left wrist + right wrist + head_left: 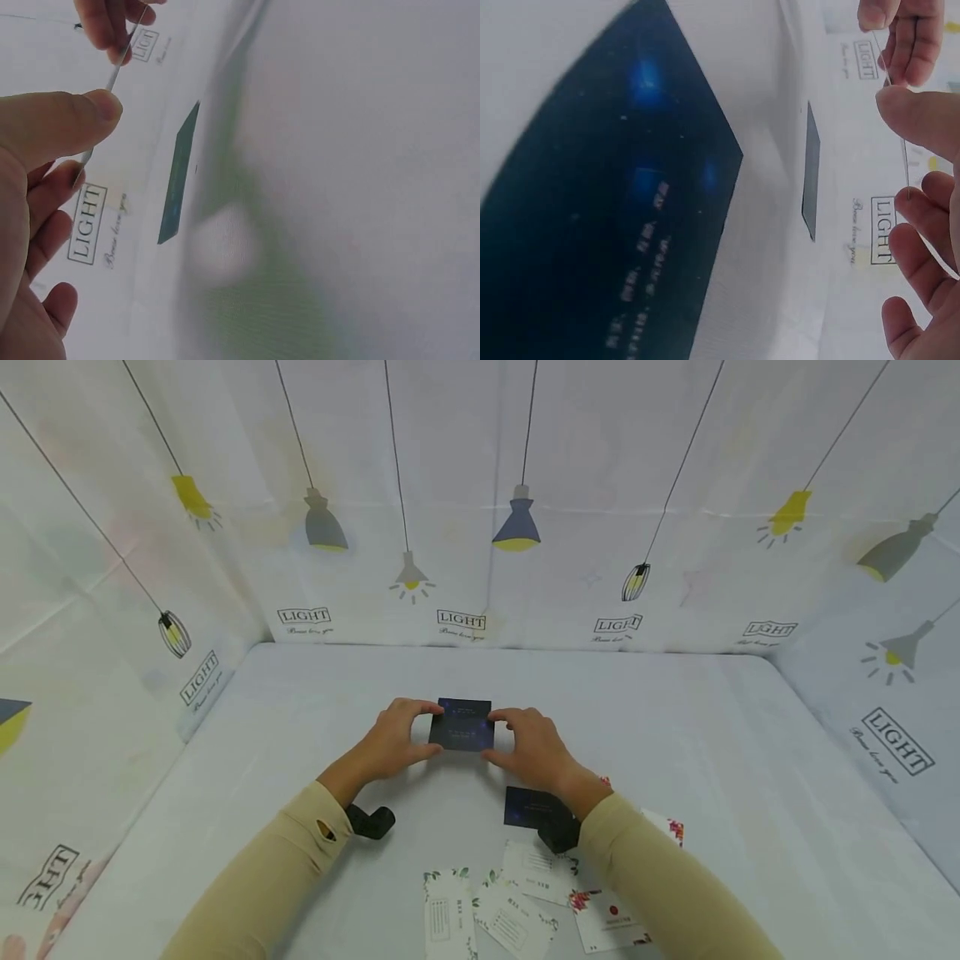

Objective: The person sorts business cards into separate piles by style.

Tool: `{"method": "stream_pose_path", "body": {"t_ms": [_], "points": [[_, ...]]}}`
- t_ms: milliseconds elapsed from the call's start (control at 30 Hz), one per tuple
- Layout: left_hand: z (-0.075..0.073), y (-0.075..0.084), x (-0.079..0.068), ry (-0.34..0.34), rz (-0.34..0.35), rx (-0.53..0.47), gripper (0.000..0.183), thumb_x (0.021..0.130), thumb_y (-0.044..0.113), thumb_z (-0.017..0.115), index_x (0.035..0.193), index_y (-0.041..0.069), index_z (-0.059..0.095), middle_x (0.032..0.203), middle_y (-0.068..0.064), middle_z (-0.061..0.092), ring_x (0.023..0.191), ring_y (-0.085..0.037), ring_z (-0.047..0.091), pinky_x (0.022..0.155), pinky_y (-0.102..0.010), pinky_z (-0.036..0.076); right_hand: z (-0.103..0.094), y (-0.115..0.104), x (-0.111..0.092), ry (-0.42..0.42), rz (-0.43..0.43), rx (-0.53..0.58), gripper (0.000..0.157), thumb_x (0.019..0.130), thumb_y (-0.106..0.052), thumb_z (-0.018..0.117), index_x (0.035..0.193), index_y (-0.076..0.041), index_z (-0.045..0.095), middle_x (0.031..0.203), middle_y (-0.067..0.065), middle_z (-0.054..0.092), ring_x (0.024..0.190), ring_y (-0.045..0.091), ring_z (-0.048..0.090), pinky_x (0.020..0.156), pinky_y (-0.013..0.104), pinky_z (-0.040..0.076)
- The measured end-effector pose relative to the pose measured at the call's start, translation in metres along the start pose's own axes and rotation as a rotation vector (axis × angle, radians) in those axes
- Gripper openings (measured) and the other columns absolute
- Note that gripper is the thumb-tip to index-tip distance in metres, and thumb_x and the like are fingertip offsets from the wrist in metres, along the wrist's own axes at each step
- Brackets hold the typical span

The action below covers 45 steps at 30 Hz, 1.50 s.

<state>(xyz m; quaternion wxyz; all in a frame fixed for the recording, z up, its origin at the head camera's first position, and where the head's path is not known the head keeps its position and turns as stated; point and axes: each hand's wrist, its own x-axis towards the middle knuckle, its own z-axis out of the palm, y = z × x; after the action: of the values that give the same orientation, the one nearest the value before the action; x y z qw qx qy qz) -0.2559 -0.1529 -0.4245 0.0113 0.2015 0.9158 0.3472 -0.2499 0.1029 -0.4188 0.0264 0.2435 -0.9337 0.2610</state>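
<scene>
A dark blue printed card (pixel 461 737) is held between both hands, raised over the table. In both wrist views this card (pixel 114 77) appears almost edge-on as a thin line. My left hand (pixel 390 741) pinches its left edge between thumb and fingers. On the opposite edge, my right hand (pixel 534 749) pinches it the same way. Another dark blue card (pixel 811 176) lies flat on the table just beyond; in the head view the held card partly covers it. Nearer the right wrist rests a third dark blue card (pixel 523 807), partly hidden by the wrist camera.
Several white cards with leaf borders, such as one card (pixel 448 914), lie at the table's front. Beside them is a white card with red flowers (pixel 611 922); more flowered cards show partly behind the right sleeve. A printed cloth wall (pixel 480 435) borders the white table (pixel 337 681).
</scene>
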Motion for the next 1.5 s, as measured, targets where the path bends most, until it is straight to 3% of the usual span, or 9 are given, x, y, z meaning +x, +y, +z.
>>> {"method": "stream_pose_path", "body": {"t_ms": [500, 733, 833, 1067, 1500], "points": [[0.006, -0.014, 0.036, -0.007, -0.143, 0.007, 0.053, 0.089, 0.022, 0.078, 0.137, 0.012, 0.057, 0.142, -0.01, 0.053, 0.135, -0.032, 0.038, 0.11, -0.052, 0.03, 0.001, 0.008, 0.032, -0.09, 0.149, 0.082, 0.055, 0.094, -0.027, 0.07, 0.143, -0.007, 0.052, 0.137, 0.014, 0.057, 0.117, 0.03, 0.055, 0.098, 0.046, 0.045], [0.009, -0.017, 0.046, -0.04, -0.153, 0.044, 0.052, 0.091, 0.023, 0.076, 0.138, 0.012, 0.056, 0.143, -0.009, 0.053, 0.136, -0.032, 0.037, 0.11, -0.052, 0.029, 0.007, 0.013, 0.04, -0.103, 0.192, 0.094, 0.054, 0.095, -0.024, 0.069, 0.143, -0.007, 0.051, 0.131, 0.011, 0.06, 0.108, 0.026, 0.059, 0.093, 0.042, 0.047], [0.01, -0.018, 0.05, -0.053, -0.169, 0.053, 0.051, 0.091, 0.022, 0.076, 0.137, 0.012, 0.056, 0.143, -0.009, 0.052, 0.136, -0.032, 0.037, 0.11, -0.053, 0.028, 0.01, 0.016, 0.042, -0.103, 0.207, 0.087, 0.053, 0.095, -0.024, 0.069, 0.142, -0.007, 0.052, 0.13, 0.012, 0.061, 0.107, 0.026, 0.058, 0.093, 0.043, 0.047], [0.015, -0.021, 0.057, -0.057, -0.195, 0.076, 0.048, 0.091, 0.021, 0.076, 0.134, 0.012, 0.058, 0.142, -0.009, 0.053, 0.139, -0.032, 0.035, 0.111, -0.054, 0.025, 0.016, 0.019, 0.047, -0.082, 0.211, 0.055, 0.052, 0.093, -0.023, 0.07, 0.14, -0.005, 0.055, 0.138, 0.016, 0.056, 0.13, 0.035, 0.046, 0.11, 0.048, 0.033], [0.017, -0.027, 0.063, -0.079, -0.235, 0.068, 0.048, 0.091, 0.023, 0.074, 0.135, 0.014, 0.058, 0.143, -0.012, 0.051, 0.139, -0.034, 0.035, 0.11, -0.056, 0.026, 0.021, 0.027, 0.055, -0.118, 0.222, 0.089, 0.052, 0.093, -0.022, 0.069, 0.139, -0.003, 0.054, 0.143, 0.016, 0.053, 0.137, 0.035, 0.043, 0.113, 0.047, 0.029]]}}
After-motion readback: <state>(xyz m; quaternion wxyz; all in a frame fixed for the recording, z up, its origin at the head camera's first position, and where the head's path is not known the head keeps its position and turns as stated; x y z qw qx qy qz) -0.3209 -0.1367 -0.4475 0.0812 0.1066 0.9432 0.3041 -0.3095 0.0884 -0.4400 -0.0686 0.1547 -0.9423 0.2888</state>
